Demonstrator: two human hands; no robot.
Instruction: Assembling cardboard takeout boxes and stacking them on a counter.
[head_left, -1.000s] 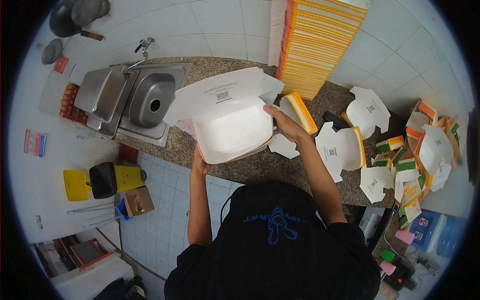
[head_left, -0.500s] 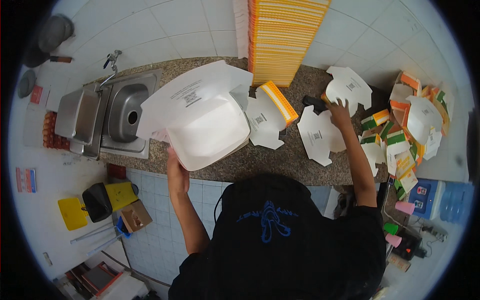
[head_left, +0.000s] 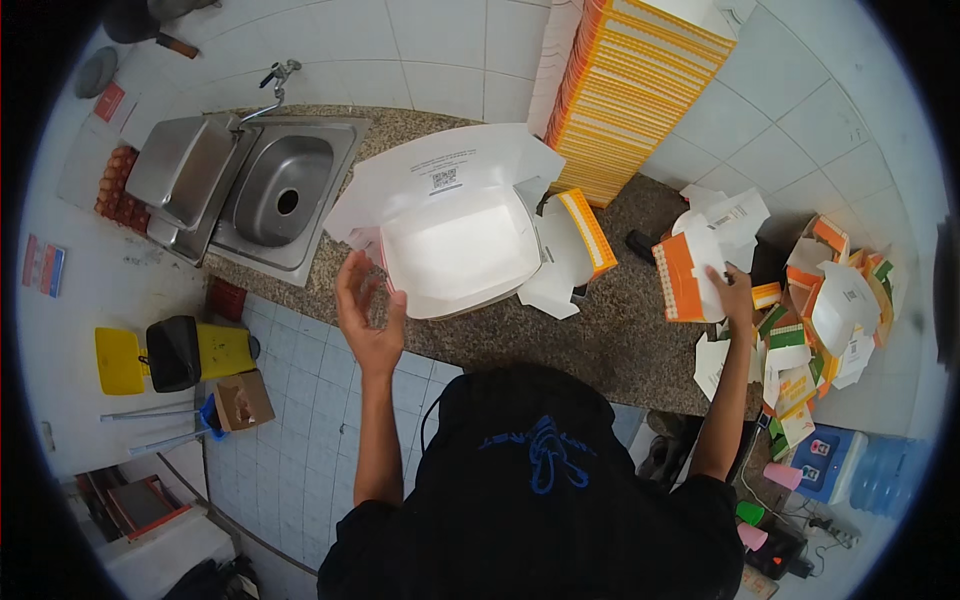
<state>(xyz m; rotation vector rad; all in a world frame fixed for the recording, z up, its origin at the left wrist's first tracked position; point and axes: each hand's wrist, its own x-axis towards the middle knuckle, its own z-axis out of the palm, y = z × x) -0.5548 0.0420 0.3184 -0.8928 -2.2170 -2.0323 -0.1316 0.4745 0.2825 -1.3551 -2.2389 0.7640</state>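
Observation:
My left hand (head_left: 366,305) is open, fingers spread, just left of a large white folded carton (head_left: 458,245) that lies open on the speckled stone counter (head_left: 620,340). It is close to the carton's left edge without gripping it. My right hand (head_left: 733,292) holds a flat white and orange carton blank (head_left: 700,255) lifted above the counter at the right. A part-folded orange-edged carton (head_left: 575,240) lies beside the big white carton.
A tall stack of orange and white flat cartons (head_left: 635,90) leans on the tiled wall. Several loose carton blanks (head_left: 830,310) pile at the counter's right end. A steel sink (head_left: 275,190) with tap sits left. A yellow bin (head_left: 170,352) stands on the floor.
My left hand has let go of the big white carton, which now rests on the counter. My right hand has picked up a carton blank from the right pile.

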